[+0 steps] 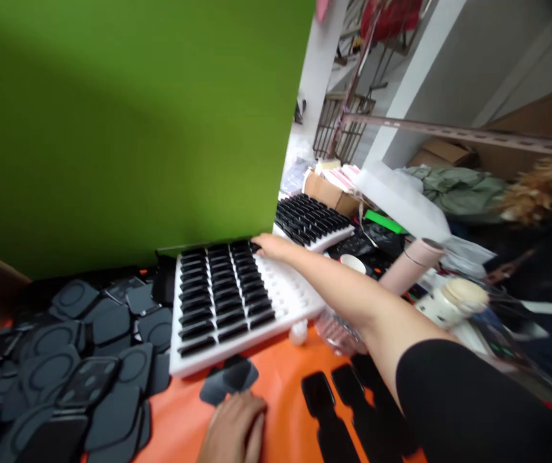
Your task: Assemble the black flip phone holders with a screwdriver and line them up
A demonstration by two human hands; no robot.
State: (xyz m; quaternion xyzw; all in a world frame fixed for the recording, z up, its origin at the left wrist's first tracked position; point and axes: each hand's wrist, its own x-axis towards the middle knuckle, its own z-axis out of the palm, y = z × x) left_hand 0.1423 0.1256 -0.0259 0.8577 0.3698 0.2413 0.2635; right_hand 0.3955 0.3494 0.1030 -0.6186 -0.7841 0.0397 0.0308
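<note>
We cannot tell whether our right hand (271, 247) pinches anything at the far edge of the white tray (283, 319), where brushing could topple black pieces (225, 292).

And here's a broad green panel (126, 116) filling the left, darker toward its lower corner, behind an orange-covered bench (283, 381)! Over right, a perforated metal rail (450, 133) crosses before a grey wall (469, 51), a bright white strip (417, 74) slanting alongside, barred furniture (353, 138) beyond.
</note>
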